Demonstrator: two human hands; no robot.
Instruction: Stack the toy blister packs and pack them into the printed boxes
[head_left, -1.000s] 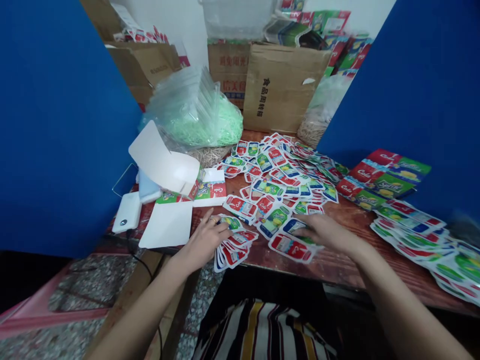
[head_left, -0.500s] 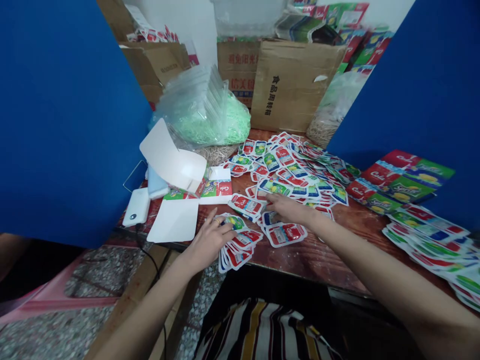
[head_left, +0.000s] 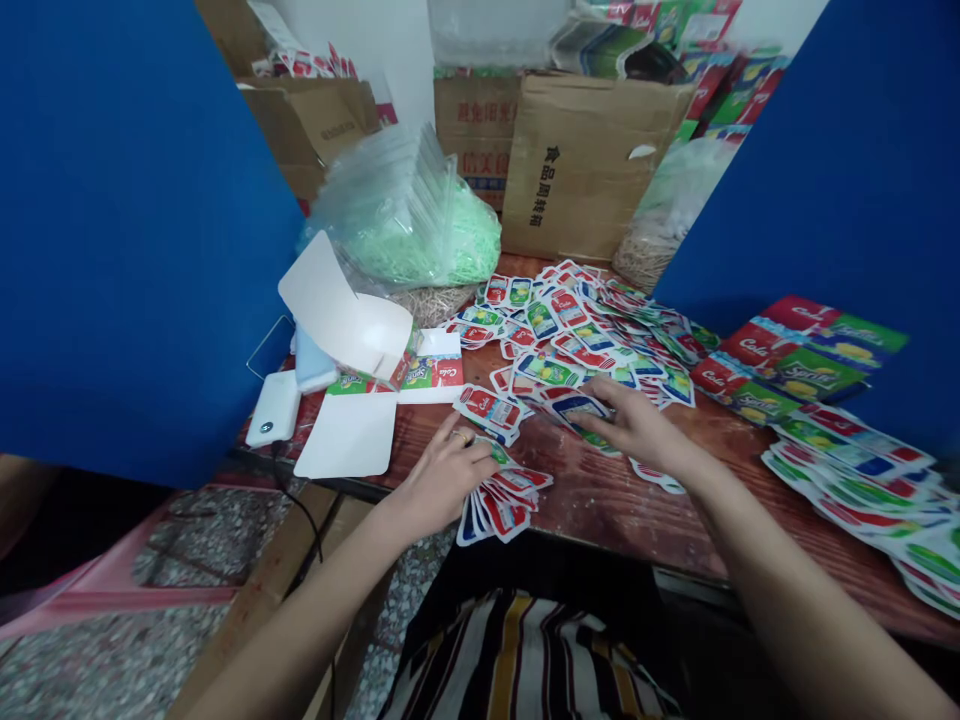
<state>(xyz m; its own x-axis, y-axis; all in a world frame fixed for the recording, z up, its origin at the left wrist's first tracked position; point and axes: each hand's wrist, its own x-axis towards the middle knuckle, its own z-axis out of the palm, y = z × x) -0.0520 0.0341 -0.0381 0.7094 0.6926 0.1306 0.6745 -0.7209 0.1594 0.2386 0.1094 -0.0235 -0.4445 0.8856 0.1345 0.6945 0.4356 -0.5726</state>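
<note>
My left hand is closed around a fanned bunch of small flat printed packets at the table's front edge. Its ring finger wears a ring. A red Cola packet lies just beyond those fingers. My right hand pinches a blue and green packet between thumb and fingers, at the near edge of a loose heap of red and green packets. Part of that packet is hidden by my fingers.
An opened white carton lies on the left beside a white power bank. Stacked packets and printed Cola-Sprite card are at right. Behind stand a cardboard box and a bag of green shreds. Blue panels flank the table.
My right hand has moved right and drawn back from the heap, with a packet now lifted in its fingers. My left hand and its fanned packets have shifted slightly right.
</note>
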